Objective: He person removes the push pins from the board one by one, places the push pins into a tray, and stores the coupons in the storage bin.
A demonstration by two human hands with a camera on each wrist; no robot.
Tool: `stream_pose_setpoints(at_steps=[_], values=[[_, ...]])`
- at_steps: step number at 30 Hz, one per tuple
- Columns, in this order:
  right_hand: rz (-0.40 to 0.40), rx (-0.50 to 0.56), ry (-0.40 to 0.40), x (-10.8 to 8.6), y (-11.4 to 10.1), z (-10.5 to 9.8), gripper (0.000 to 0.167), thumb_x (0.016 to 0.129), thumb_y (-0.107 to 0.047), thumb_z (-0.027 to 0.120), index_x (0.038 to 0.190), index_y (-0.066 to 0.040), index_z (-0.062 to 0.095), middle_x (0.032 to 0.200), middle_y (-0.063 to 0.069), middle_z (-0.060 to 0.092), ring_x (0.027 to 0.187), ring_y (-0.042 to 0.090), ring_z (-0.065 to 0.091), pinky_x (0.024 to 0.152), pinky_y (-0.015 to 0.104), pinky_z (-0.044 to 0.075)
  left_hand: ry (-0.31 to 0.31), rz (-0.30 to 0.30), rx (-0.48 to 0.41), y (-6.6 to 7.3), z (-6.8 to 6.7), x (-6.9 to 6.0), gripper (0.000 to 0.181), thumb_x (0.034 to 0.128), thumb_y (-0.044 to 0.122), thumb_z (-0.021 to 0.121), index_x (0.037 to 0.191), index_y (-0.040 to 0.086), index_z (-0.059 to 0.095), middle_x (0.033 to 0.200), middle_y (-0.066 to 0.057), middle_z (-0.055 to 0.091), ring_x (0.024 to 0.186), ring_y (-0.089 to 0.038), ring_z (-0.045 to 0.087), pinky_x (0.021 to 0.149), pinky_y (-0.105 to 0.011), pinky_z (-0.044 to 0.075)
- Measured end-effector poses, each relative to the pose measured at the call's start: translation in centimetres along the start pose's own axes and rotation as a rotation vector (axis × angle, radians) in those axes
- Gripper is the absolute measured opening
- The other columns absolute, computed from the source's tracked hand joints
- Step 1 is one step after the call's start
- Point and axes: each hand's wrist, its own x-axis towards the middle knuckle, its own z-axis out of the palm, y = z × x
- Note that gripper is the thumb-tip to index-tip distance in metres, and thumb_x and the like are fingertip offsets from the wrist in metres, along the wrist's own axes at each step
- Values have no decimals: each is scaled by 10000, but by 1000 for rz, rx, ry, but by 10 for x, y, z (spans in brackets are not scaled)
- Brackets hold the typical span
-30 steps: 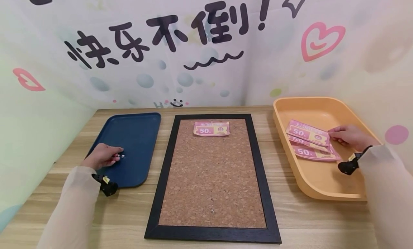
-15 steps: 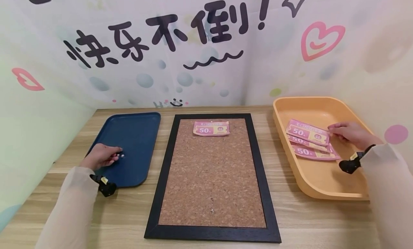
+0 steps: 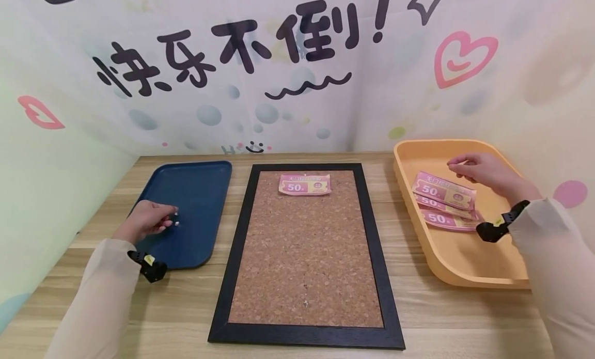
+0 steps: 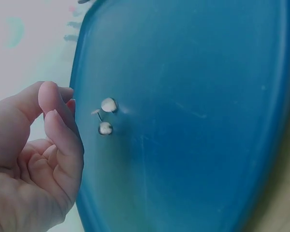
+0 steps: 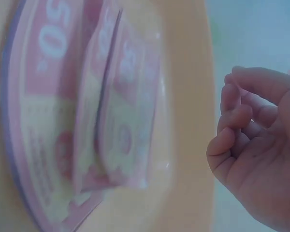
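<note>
My left hand (image 3: pixel 151 219) is over the blue tray (image 3: pixel 200 193), fingers curled and thumb near the index tip. Whether it pinches anything is hidden. Close by its fingertips, a few white-headed thumbtacks (image 4: pixel 108 105) lie on the tray. My right hand (image 3: pixel 483 173) hovers over the orange bin (image 3: pixel 492 261), just above the right end of the top pink coupon (image 3: pixel 443 190) marked 50. Its thumb and index tips meet, the other fingers curl, and nothing shows between them in the right wrist view (image 5: pixel 256 130). Several such coupons lie fanned in the bin.
Between tray and bin lies a black-framed cork board (image 3: pixel 307 250) on the wooden table (image 3: pixel 176 312). A pink coupon (image 3: pixel 304 185) is at its top, with a tack at the upper edge. A printed cloth (image 3: pixel 297 116) hangs behind.
My right hand has moved from beside the top coupon's right edge up and left, over it. My left hand has risen slightly, and the thumbtacks by its fingertips show more. The coupons stay nearly in place.
</note>
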Motion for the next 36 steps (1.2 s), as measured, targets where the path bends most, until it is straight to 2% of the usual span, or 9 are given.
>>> stream_pose_setpoints(at_steps=[4, 8, 14, 22, 30, 36], values=[[-47, -60, -32, 2, -27, 2, 522, 923, -429, 485, 1211, 6, 500, 1046, 174, 552, 884, 307, 480, 702, 344, 440, 0, 31, 35, 9, 4, -3, 423, 954, 246, 469, 1171, -118, 474, 607, 40, 550, 519, -34, 523, 536, -189, 477], [-119, -62, -74, 4, -56, 9, 461, 927, -390, 502, 1193, -14, 511, 950, 105, 567, 825, 253, 496, 683, 332, 428, -7, 96, 85, 22, 11, -7, 501, 963, 245, 449, 1283, -137, 400, 612, 22, 561, 516, -45, 522, 524, -202, 474], [-200, 45, -142, 13, -93, 28, 326, 921, -267, 555, 1143, -29, 536, 933, 112, 561, 819, 252, 509, 702, 318, 444, 4, 209, 148, 46, 28, -8, 483, 952, 260, 479, 1249, -120, 461, 596, 5, 563, 513, -87, 528, 507, -241, 468], [-272, 23, -169, 34, -120, 58, 306, 916, -251, 565, 1108, -12, 569, 913, 88, 581, 824, 235, 529, 755, 395, 453, 32, 276, 172, 79, 58, -6, 405, 931, 235, 528, 1178, -85, 536, 580, -16, 483, 563, -155, 593, 504, -228, 467], [-261, 81, -238, 57, -142, 84, 322, 917, -233, 560, 1114, 22, 557, 900, 151, 576, 787, 271, 522, 679, 329, 443, -12, 324, 133, 105, 91, 2, 326, 913, 174, 547, 1116, -80, 564, 654, -55, 540, 524, -123, 550, 477, -226, 451], [-205, 150, -255, 75, -148, 108, 305, 915, -203, 562, 1122, 22, 562, 950, 202, 573, 794, 295, 524, 741, 405, 439, -33, 308, 98, 119, 115, 9, 308, 908, 174, 561, 1116, -52, 560, 743, -122, 578, 536, -136, 555, 480, -249, 451]])
